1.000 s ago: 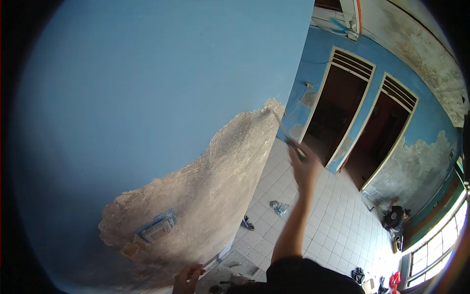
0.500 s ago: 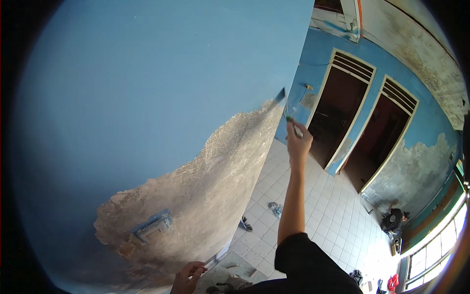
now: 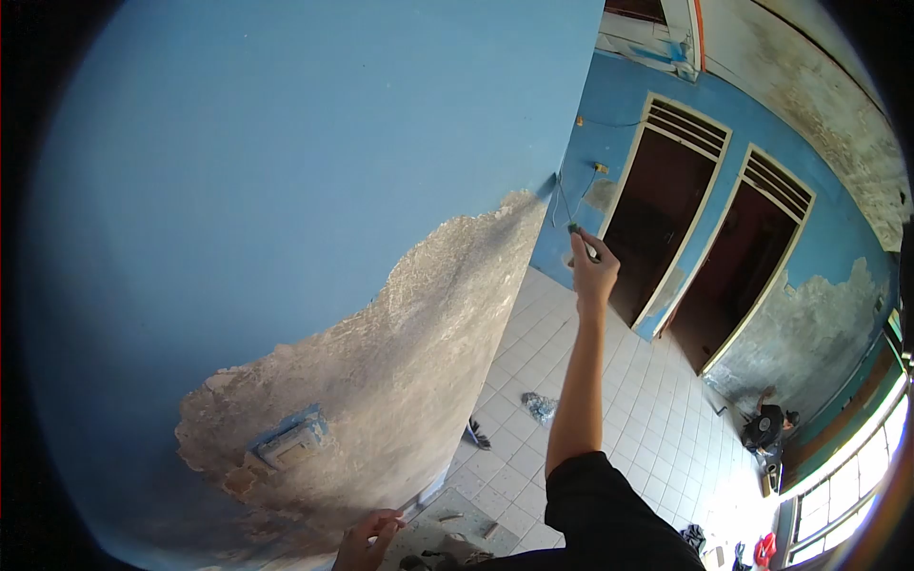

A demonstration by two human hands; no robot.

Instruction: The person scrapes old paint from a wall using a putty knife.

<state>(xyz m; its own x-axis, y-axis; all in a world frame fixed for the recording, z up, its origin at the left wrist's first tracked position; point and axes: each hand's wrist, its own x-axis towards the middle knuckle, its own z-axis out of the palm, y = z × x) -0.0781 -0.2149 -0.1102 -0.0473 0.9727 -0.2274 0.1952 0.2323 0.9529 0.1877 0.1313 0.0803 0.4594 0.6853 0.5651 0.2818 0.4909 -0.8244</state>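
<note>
My right hand is closed round the handle of a scraper, its arm stretched up and forward. The green end of the handle shows above my fingers. The scraper's thin metal part reaches to the corner edge of the blue wall, at the top of a bare plaster patch. Low in view, my left hand is beside the foot of the wall, fingers loosely bent and apart. I see nothing held in it; part of it is cut off by the frame's bottom.
A switch box is set in the bare plaster. Beyond the corner lies a white tiled floor with a clear plastic bag and a brush-like thing. Two doorways stand behind. A person crouches by the far wall.
My right hand has moved slightly right and down, turning the scraper so its blade shows more edge-on at the wall corner. My left hand has barely moved.
</note>
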